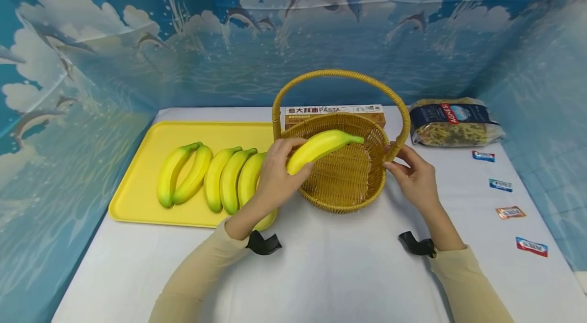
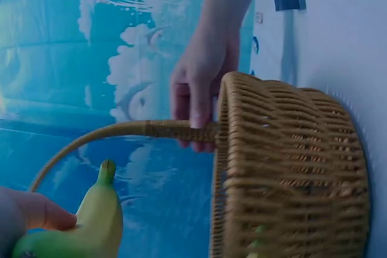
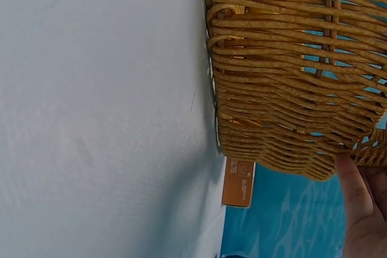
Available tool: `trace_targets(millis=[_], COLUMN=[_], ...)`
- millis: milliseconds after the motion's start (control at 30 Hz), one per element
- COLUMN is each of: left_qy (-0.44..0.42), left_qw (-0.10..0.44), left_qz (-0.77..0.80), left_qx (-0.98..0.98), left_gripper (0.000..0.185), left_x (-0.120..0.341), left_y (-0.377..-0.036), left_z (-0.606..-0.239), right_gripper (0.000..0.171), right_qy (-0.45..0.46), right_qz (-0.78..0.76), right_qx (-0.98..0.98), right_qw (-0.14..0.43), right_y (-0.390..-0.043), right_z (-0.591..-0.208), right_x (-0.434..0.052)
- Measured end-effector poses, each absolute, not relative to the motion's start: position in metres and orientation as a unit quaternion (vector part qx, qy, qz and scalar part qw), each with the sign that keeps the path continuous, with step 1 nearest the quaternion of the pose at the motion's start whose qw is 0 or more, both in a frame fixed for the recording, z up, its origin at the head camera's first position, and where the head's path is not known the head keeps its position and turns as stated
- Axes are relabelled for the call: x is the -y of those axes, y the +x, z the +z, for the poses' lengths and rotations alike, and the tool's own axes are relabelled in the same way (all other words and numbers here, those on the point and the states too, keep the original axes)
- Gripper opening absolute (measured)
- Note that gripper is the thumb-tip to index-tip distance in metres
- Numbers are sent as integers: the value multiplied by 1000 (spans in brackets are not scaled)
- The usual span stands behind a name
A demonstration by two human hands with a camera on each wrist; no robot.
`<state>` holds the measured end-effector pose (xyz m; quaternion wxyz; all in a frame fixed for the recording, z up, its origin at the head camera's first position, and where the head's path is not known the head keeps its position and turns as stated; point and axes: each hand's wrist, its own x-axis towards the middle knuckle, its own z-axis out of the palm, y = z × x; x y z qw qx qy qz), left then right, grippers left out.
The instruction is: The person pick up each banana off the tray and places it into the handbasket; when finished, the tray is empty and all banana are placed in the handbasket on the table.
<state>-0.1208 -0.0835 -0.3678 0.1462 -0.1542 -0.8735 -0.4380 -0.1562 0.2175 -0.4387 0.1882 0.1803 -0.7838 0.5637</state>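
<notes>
My left hand [image 1: 282, 172] grips a yellow banana [image 1: 323, 145] with a green stem, which overlaps the left part of the basket's opening in the head view. In the left wrist view the banana [image 2: 100, 216] is beside the rim, stem pointing up. The round wicker basket [image 1: 381, 180] stands on the white table with its tall handle [image 1: 339, 73] upright. My right hand [image 1: 415, 175] pinches the basket where the handle meets the rim on the right. Several more bananas [image 1: 169, 175] lie on a yellow tray [image 1: 133, 195] at left, one partly hidden under my left forearm.
A pasta box [image 1: 335, 109] stands behind the basket. To its right lies a bag of pasta [image 1: 454, 124]. Several small wrapped packets, including a red one [image 1: 532, 246], are lined up along the table's right side. A dolphin-print curtain [image 1: 293, 58] encloses the table.
</notes>
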Motion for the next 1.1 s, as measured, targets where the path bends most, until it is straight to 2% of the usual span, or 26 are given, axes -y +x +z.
trace_targets(millis=[233, 433, 833, 1100], left_qy=[-91, -53, -39, -31], left_qw=[95, 78, 44, 44], left_qz=[-409, -403, -348, -300], left_qx=[903, 910, 935, 952], left_gripper=[44, 42, 43, 39], left_x=[50, 43, 33, 29], left_y=[-160, -180, -188, -186], left_z=[-392, -414, -427, -427], right_gripper=[47, 49, 48, 47], right_qy=[182, 176, 184, 184], right_qz=[565, 562, 562, 555], right_qx=[785, 790, 785, 789], right_qw=[177, 173, 185, 187], right_y=[-158, -158, -156, -155], right_z=[-438, -439, -439, -437], right_x=[-213, -212, -215, -215])
